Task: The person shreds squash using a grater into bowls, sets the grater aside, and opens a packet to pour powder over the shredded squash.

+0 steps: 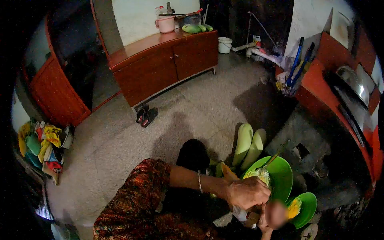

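Observation:
My left hand (pixel 249 193), with a bracelet at the wrist, reaches in from the left and is closed. What its fingers hold, if anything, I cannot make out. Just below it is my right hand (pixel 265 221), close to the left; a blurred patch covers part of this area, and its fingers are hidden. Beside the hands stands a large green bowl (pixel 285 178) with pale yellow, shredded-looking food (pixel 259 174) and a utensil handle (pixel 276 155) sticking out. A smaller green bowl (pixel 310 206) with bright yellow food (pixel 294 208) sits to the right.
Two pale green gourds (pixel 243 145) lie beyond the large bowl. A red-brown cabinet (pixel 160 72) carries a pink pitcher (pixel 166 25) and green gourds (pixel 192 28). Black slippers (pixel 147 116) lie before it. A heap of cloths (pixel 46 146) is at left, a white bucket (pixel 225 45) behind.

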Tool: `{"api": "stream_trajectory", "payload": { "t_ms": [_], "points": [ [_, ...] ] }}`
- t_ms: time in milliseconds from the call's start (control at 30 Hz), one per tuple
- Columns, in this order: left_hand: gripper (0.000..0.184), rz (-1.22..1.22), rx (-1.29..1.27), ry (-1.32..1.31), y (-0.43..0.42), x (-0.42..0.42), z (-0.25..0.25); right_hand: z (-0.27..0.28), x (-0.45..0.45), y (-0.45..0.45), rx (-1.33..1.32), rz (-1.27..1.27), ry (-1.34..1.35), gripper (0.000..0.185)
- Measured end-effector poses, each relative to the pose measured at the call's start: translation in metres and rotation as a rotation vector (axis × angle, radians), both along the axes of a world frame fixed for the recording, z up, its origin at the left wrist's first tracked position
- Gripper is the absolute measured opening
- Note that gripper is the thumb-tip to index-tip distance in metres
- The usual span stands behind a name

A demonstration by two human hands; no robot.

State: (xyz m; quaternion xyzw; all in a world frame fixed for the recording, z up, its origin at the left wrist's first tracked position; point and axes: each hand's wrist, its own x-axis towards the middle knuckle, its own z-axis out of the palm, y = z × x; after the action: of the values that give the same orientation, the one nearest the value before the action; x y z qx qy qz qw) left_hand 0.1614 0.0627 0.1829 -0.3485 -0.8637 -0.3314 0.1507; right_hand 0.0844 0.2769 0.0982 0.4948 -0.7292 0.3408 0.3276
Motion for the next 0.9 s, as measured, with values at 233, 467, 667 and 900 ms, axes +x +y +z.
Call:
{"api": "stream_trajectory", "payload": {
  "t_ms": [233, 467, 667, 900],
  "points": [
    [0.013, -0.003, 0.207, -0.069, -0.010, 0.000, 0.003, 0.062, 0.027, -0.021, -0.059, 0.105, -0.470, 0.011],
    [0.009, 0.139, 0.149, -0.171, -0.032, 0.000, 0.020, 0.076, 0.011, -0.016, -0.164, 0.090, -0.657, 0.008],
    [0.007, 0.185, 0.175, -0.303, -0.021, 0.000, 0.026, 0.072, 0.007, -0.011, -0.286, 0.328, -0.869, 0.016],
    [0.006, 0.170, 0.054, -0.257, -0.010, -0.007, 0.027, 0.074, -0.004, -0.007, -0.124, 0.423, -0.806, 0.018]
  ]
}}
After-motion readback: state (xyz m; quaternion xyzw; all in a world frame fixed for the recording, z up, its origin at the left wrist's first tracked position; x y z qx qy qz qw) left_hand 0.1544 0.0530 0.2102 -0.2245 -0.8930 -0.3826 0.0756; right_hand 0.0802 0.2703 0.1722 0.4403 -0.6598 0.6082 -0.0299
